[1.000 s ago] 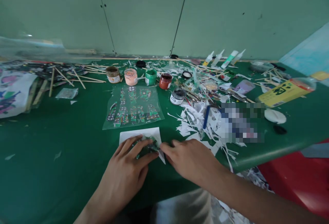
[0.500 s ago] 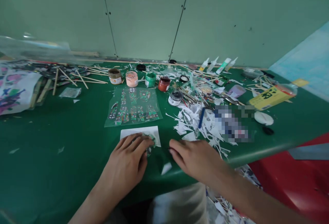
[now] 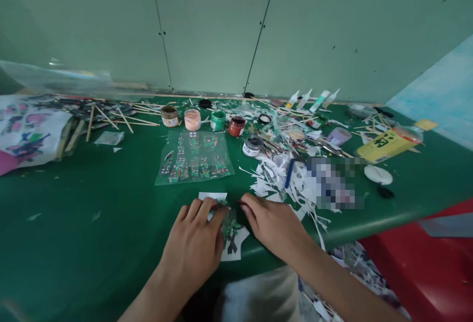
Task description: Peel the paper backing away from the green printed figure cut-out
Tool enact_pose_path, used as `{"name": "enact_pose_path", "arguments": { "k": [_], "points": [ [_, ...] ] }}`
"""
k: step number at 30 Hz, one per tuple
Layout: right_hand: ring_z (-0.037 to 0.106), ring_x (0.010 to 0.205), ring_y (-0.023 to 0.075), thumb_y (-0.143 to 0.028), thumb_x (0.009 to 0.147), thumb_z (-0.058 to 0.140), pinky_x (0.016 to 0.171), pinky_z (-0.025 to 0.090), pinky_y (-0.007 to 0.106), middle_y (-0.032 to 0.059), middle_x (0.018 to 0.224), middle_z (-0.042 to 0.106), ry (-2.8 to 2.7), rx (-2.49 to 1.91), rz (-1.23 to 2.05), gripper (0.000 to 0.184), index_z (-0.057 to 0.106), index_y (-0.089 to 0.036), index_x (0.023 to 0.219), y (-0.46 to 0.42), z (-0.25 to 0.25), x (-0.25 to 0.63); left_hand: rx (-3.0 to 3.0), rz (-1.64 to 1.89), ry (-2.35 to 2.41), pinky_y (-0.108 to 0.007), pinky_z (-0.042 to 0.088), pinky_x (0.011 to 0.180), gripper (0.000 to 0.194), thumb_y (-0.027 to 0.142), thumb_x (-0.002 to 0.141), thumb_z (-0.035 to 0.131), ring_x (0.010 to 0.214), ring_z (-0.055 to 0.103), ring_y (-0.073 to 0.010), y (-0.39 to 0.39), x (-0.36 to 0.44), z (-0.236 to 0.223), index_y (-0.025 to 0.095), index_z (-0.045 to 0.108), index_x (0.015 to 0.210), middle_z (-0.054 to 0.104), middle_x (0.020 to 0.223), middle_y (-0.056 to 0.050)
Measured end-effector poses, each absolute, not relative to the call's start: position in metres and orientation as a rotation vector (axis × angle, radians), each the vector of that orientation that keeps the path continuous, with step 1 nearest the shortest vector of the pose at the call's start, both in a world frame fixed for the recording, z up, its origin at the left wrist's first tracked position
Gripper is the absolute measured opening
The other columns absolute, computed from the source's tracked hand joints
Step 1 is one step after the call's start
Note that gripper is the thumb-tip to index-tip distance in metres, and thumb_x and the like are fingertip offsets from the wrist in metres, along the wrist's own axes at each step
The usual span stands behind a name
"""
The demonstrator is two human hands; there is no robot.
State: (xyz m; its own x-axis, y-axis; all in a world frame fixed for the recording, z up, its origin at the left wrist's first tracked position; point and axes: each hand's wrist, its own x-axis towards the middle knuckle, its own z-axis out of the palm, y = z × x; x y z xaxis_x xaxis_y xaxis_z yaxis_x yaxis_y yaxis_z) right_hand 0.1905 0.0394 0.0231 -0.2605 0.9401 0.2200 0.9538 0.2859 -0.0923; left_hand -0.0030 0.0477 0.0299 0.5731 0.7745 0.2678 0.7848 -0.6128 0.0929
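Note:
A white sheet of paper (image 3: pixel 212 196) with a green and black picture (image 3: pixel 230 221) on it lies near the table's front edge. My left hand (image 3: pixel 195 235) rests on it, thumb and bent fingers gripping the paper and hiding its left part. A dark crossed shape shows at the picture's lower end. Just right of the paper, my right hand (image 3: pixel 271 216) is closed in a pinch. A thin dark, reddish tip shows at its fingertips, too small to make out. Beyond the hands lies a clear plastic bag (image 3: pixel 192 166) with several green patterned cut-outs.
Open paint jars (image 3: pixel 218 121) stand in a row behind the bag. White paper scraps (image 3: pixel 271 179) and a blue-handled tool (image 3: pixel 290 173) lie to the right. A yellow-labelled bottle (image 3: pixel 388 144) lies at far right. Wooden sticks (image 3: pixel 125 119) are at back left.
The paper has turned and shifted under my left hand; its lower part and the picture now show more. My right hand stays pinched beside it. The view has moved slightly.

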Motion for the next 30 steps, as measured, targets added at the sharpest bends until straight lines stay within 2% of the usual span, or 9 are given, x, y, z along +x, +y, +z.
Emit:
{"name": "enact_pose_path", "arguments": {
  "k": [4,7,13,23,30],
  "points": [
    [0.050,0.041,0.0106,-0.026,0.095,0.034,0.043,0.014,0.026,-0.0002,0.061,0.064,-2.353,-1.721,-0.127,0.026,0.060,-0.020,0.091,0.051,0.019,0.188,-2.765,-0.544,-1.317,-0.047,0.045,0.092,0.042,0.014,0.082,0.046,0.116,0.053,-0.0286,0.047,-0.003,0.016,0.023,0.060,0.120,0.056,0.135,-0.008],
    [0.049,0.041,0.0107,-0.029,0.096,0.035,0.044,0.012,0.026,-0.0007,0.057,0.062,-2.379,-1.698,-0.155,0.028,0.060,-0.020,0.089,0.058,0.019,0.187,-2.764,-0.549,-1.305,-0.046,0.042,0.096,0.046,0.015,0.083,0.045,0.121,0.051,-0.0280,0.047,-0.005,0.012,0.023,0.057,0.126,0.054,0.140,-0.006],
    [0.046,0.041,0.0099,-0.029,0.095,0.037,0.045,0.012,0.027,-0.0011,0.057,0.061,-2.458,-1.632,-0.172,0.026,0.061,-0.022,0.086,0.068,0.023,0.186,-2.744,-0.499,-1.287,-0.045,0.043,0.095,0.051,0.016,0.083,0.046,0.120,0.052,-0.0277,0.048,-0.006,0.013,0.021,0.052,0.133,0.054,0.140,-0.005],
    [0.042,0.042,0.0114,-0.026,0.093,0.040,0.046,0.011,0.030,0.0004,0.060,0.060,-2.655,-1.659,-0.150,0.023,0.061,-0.023,0.087,0.074,0.034,0.182,-2.755,-0.491,-1.293,-0.047,0.044,0.095,0.051,0.016,0.081,0.046,0.120,0.052,-0.0290,0.049,-0.008,0.011,0.022,0.053,0.131,0.053,0.139,-0.007],
    [0.040,0.043,0.0097,-0.017,0.089,0.047,0.047,0.011,0.030,0.0013,0.060,0.060,-2.793,-1.642,-0.126,0.013,0.059,-0.021,0.089,0.075,0.043,0.189,-2.730,-0.505,-1.407,-0.046,0.049,0.085,0.048,0.017,0.081,0.047,0.106,0.056,-0.0291,0.047,-0.007,0.015,0.028,0.058,0.126,0.060,0.121,-0.010]
  ]
}}
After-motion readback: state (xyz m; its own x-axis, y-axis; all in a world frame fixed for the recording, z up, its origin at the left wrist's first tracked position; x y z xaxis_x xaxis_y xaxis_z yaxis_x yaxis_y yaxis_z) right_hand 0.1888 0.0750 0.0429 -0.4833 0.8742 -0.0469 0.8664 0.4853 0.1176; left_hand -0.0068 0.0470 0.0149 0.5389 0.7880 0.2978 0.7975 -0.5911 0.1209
